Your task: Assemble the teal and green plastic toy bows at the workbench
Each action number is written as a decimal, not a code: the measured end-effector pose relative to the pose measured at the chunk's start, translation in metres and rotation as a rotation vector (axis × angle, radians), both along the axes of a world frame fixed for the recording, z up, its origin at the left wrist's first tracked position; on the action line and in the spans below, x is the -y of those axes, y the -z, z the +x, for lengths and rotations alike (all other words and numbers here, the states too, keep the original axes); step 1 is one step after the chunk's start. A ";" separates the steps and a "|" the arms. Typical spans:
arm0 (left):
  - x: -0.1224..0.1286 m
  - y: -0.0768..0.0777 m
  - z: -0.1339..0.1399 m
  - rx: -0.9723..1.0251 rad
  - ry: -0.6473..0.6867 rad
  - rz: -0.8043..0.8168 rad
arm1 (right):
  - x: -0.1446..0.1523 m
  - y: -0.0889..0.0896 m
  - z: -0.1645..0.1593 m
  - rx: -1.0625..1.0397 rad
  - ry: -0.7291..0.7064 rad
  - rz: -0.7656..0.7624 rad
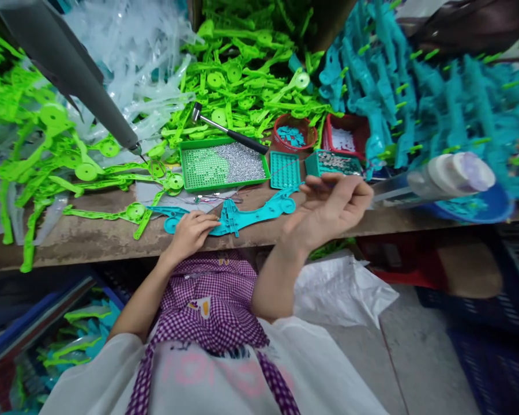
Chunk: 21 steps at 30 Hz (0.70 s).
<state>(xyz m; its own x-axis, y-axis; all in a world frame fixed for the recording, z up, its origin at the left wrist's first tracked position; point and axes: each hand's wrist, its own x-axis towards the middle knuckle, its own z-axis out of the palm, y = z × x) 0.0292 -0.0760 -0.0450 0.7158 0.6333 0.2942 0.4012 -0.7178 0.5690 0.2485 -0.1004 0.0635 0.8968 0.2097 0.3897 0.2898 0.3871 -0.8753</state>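
A long turquoise plastic part lies along the front of the workbench, its ribbed inner side facing up. My left hand is closed on its left portion, fingertips pressed together near the middle. My right hand is raised just beyond the part's right end, in front of a teal box of small metal pieces. Its fingers are curled into a pinch; whatever they hold is too small or hidden. Behind the part sits a green perforated tray of small silvery pieces, with a hammer across its back edge.
A grey power screwdriver hangs at upper left, its bit above green plastic parts. A teal grid tray, a red bowl and a clear bottle with a white cap stand nearby. Turquoise parts pile up right.
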 end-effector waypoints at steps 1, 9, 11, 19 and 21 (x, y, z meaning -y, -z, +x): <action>0.000 0.000 0.000 -0.006 0.007 -0.006 | -0.018 0.000 -0.002 0.033 -0.026 -0.002; -0.002 -0.002 0.001 -0.024 0.014 -0.063 | -0.107 0.067 0.001 0.378 -0.727 -0.461; -0.003 -0.002 0.002 -0.023 0.018 -0.067 | -0.097 0.075 0.007 0.391 -0.744 -0.496; -0.003 0.007 0.007 -0.071 -0.041 -0.092 | -0.023 0.045 -0.044 0.826 -0.983 -0.618; -0.002 0.009 0.008 -0.124 -0.087 -0.071 | -0.016 0.050 -0.059 0.943 -1.058 -0.708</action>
